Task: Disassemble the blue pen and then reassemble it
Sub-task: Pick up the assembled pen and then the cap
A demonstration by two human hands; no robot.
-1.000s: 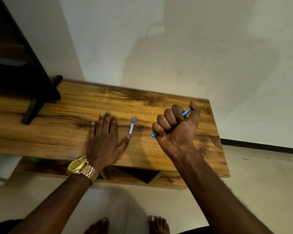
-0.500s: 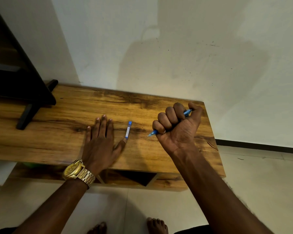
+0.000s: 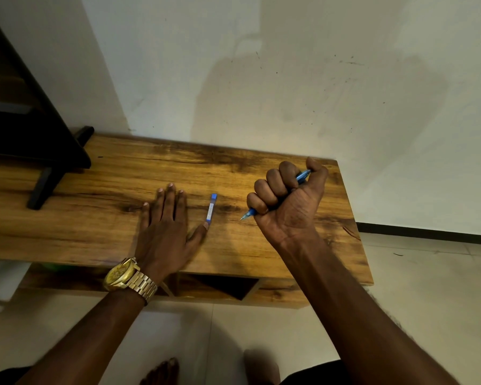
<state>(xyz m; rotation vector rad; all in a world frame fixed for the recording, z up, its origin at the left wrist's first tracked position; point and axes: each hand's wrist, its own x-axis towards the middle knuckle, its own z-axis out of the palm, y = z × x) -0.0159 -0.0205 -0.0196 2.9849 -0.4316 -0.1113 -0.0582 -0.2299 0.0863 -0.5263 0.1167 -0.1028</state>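
Head view: pen cap (image 3: pixel 211 208) label is unreadable.

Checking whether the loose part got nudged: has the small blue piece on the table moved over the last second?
No. The small blue piece lies on the same dark grain streak of the table, the left hand thumb at its near end as before.

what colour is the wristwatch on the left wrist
Gold, both case and link band of the metal wristwatch, in the head view.

Table (image 3: pixel 261 245) bare between cap (image 3: pixel 211 207) and right hand (image 3: pixel 288 202); narrow way there. Left hand (image 3: pixel 164 226) flat, thumb touching cap. Wide bare wood left of it. Black stand (image 3: pixel 47 173) blocks far left. Wall (image 3: pixel 261 79) right behind table.
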